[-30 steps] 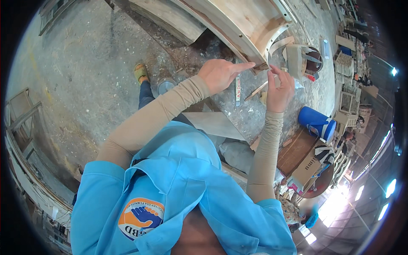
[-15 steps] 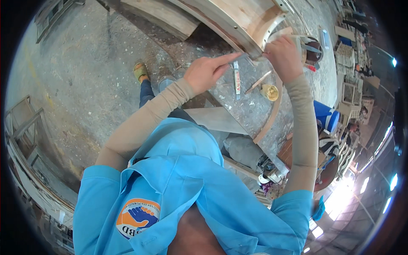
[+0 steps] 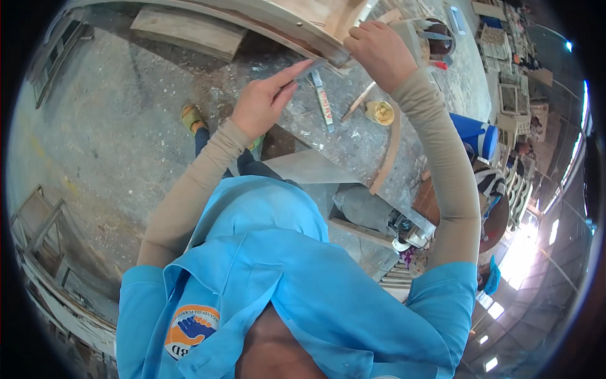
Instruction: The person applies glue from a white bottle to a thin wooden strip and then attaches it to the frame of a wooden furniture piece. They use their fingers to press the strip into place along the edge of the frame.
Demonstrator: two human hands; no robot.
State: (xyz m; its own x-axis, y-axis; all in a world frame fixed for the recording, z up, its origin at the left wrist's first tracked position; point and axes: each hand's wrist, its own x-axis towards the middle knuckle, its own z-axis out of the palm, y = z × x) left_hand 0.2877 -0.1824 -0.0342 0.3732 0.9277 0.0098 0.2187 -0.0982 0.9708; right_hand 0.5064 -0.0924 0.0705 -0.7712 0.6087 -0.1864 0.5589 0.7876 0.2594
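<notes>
My left hand (image 3: 260,106) holds a flat grey piece (image 3: 311,68) with its fingers straight along it and thumb below. That piece lies against the lower edge of a curved wooden furniture part (image 3: 284,26), close to its corner. At the same corner my right hand (image 3: 382,54) is closed, fingertips bent down at the wood. Whether anything is pinched in it is hidden. Just below the hands, a flat strip with red lettering (image 3: 323,101), a thin wooden stick (image 3: 358,101) and an open tub of yellowish paste (image 3: 380,114) rest on a paint-spotted surface.
A curved wooden strip (image 3: 387,155) lies right of the tub. Beyond my right hand stands a round dark container (image 3: 439,38) beside a red-handled object (image 3: 439,64). A blue cylinder (image 3: 476,136) is at the right, a wooden board (image 3: 189,31) at the far left.
The whole view has shifted, so the bench things and the wooden part appear further left and higher. Both hands stay at the corner, the left still with the grey piece.
</notes>
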